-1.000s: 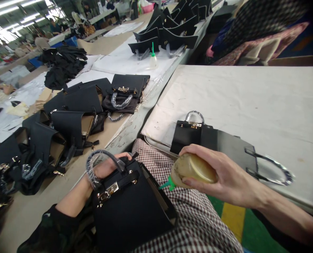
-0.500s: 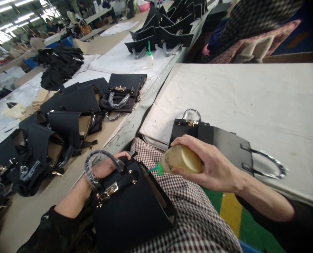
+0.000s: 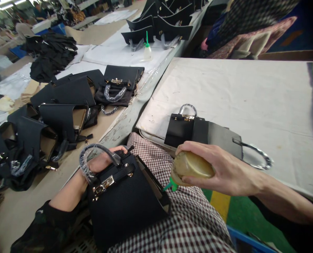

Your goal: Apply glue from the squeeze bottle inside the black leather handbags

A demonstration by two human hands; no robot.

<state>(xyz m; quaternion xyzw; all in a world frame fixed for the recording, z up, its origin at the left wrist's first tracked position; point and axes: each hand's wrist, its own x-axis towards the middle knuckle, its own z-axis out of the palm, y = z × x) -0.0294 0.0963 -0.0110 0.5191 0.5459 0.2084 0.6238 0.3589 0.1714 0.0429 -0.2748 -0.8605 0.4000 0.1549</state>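
Note:
A small black handbag [image 3: 125, 207] with a gold clasp rests on my lap, its open side facing right. My left hand [image 3: 101, 162] reaches through the plastic-wrapped handle [image 3: 93, 154] and grips the bag's top edge. My right hand [image 3: 219, 168] is closed on a yellowish glue bottle [image 3: 192, 168]. The bottle's green nozzle [image 3: 171, 184] points down-left at the bag's open side edge. Just beyond my right hand, two black handbags [image 3: 198, 131] lie on the white-covered table [image 3: 238, 91].
Several black handbags [image 3: 61, 109] lie on the long bench at left, and more stand in a row [image 3: 159, 26] at the far end beside another green-tipped glue bottle [image 3: 146, 49]. A pile of black cloth [image 3: 51, 58] lies further back. Checked fabric covers my lap [image 3: 177, 218].
My right hand swung the glue bottle left and back right, tipping its nozzle downward toward the bag's open edge. The view shifted slightly; my left hand kept its grip.

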